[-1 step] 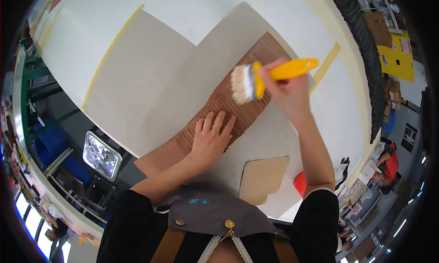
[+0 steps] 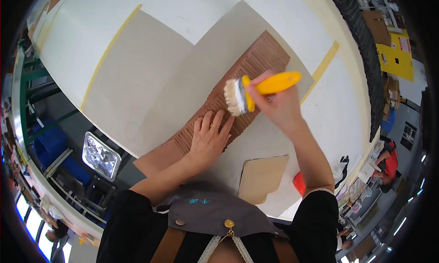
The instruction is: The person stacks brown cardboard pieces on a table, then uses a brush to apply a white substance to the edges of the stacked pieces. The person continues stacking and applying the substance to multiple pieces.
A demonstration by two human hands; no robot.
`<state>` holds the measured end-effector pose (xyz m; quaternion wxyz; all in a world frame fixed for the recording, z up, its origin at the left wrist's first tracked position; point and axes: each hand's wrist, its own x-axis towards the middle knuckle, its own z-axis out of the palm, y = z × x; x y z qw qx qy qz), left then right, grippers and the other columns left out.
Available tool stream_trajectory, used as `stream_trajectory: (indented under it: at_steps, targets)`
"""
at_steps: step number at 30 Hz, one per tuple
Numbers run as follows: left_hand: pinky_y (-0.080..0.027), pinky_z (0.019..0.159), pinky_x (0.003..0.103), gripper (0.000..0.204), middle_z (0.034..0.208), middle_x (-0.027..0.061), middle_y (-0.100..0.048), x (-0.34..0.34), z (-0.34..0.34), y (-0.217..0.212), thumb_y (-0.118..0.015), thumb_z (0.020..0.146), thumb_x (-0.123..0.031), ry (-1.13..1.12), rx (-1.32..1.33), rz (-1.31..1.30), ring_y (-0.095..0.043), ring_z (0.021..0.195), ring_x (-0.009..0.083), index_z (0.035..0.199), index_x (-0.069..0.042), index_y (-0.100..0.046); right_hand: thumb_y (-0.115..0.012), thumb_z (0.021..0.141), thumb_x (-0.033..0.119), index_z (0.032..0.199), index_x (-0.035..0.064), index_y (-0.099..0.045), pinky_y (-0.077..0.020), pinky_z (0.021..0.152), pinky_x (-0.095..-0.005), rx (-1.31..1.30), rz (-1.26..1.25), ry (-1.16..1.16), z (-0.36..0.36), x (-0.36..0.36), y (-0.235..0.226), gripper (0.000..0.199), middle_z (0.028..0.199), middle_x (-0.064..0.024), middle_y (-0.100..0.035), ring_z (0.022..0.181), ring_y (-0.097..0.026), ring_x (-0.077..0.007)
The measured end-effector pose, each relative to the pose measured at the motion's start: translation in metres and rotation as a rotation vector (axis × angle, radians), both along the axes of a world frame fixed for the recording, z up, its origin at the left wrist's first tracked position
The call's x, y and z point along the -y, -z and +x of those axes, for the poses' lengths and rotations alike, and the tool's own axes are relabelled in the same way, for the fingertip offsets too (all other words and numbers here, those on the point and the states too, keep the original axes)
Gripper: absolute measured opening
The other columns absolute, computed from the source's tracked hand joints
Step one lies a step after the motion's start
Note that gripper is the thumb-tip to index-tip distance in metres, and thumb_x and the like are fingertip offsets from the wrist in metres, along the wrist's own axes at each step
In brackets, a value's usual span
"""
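Observation:
A long brown corrugated cardboard strip (image 2: pixel 256 64) lies at a slant on grey sheets (image 2: pixel 151 80) spread over a white table (image 2: pixel 192 7). My left hand (image 2: pixel 210 137), with a ring on one finger, presses flat on the strip's near end. My right hand (image 2: pixel 276 107) grips a wide brush with a yellow handle (image 2: pixel 274 83). Its pale bristles (image 2: pixel 232 97) hover just above the middle of the strip, pointing left.
A small tan cardboard piece (image 2: pixel 261 177) and a red object (image 2: pixel 299 183) lie near the table's front edge. Yellow tape lines (image 2: pixel 107 53) cross the table. A square work lamp (image 2: pixel 101 155) stands below the left edge. At the far right sits a person in red (image 2: pixel 388 164).

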<state>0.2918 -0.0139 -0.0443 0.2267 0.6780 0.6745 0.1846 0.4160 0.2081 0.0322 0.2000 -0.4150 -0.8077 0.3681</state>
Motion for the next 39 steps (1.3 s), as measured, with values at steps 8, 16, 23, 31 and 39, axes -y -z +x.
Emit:
stream_trajectory:
  at_steps: [8, 16, 23, 31, 39]
  targets:
    - [-0.04, 0.1, 0.051, 0.053, 0.139, 0.014, -0.045, -0.004, 0.0, -0.004, -0.072, 0.087, -0.019, 0.008, -0.053, -0.009, -0.044, 0.124, 0.0373, 0.138, -0.011, -0.057, -0.074, 0.092, 0.022, 0.092, 0.0073, -0.065, -0.0497, 0.056, -0.0296, -0.059, 0.153, 0.265, 0.057, -0.002, 0.017, 0.016, 0.071, -0.0052, -0.067, 0.058, -0.064, -0.0183]
    - [-0.039, 0.101, 0.051, 0.053, 0.138, 0.0144, -0.046, -0.005, -0.002, -0.007, -0.072, 0.088, -0.018, 0.019, 0.009, -0.04, -0.044, 0.125, 0.0372, 0.137, -0.01, -0.056, -0.074, 0.094, 0.023, 0.097, 0.0096, -0.067, -0.0467, 0.055, -0.0291, 0.477, 0.38, 0.306, 0.078, -0.02, 0.01, 0.015, 0.069, -0.0033, -0.064, 0.058, -0.062, -0.017]
    - [-0.04, 0.102, 0.047, 0.054, 0.136, 0.0129, -0.049, -0.003, 0.003, -0.003, -0.074, 0.085, -0.018, -0.042, -0.012, -0.015, -0.046, 0.125, 0.0341, 0.134, -0.006, -0.055, -0.073, 0.095, 0.027, 0.098, 0.0093, -0.069, -0.0448, 0.056, -0.027, -0.106, 0.033, -0.107, 0.031, 0.017, 0.015, 0.018, 0.067, -0.0019, -0.063, 0.059, -0.059, -0.0107]
    - [-0.04, 0.102, 0.045, 0.053, 0.137, 0.0127, -0.05, 0.002, 0.006, 0.002, -0.074, 0.084, -0.02, -0.052, -0.039, 0.026, -0.046, 0.127, 0.0331, 0.131, -0.004, -0.055, -0.071, 0.096, 0.026, 0.098, 0.0057, -0.07, -0.0455, 0.058, -0.0272, 0.118, 0.009, -0.015, -0.003, 0.012, 0.0, 0.021, 0.068, -0.0012, -0.062, 0.061, -0.056, -0.0093]
    - [-0.042, 0.1, 0.044, 0.038, 0.126, 0.0086, -0.059, 0.032, -0.018, -0.026, -0.073, 0.085, -0.016, -0.153, 0.139, 0.183, -0.052, 0.12, 0.032, 0.12, -0.006, -0.064, -0.072, 0.095, 0.028, 0.094, 0.0069, -0.069, -0.0479, 0.058, -0.0315, 0.13, 0.108, 0.164, -0.009, 0.02, -0.009, 0.021, 0.075, -0.0033, -0.068, 0.065, -0.064, -0.0152]
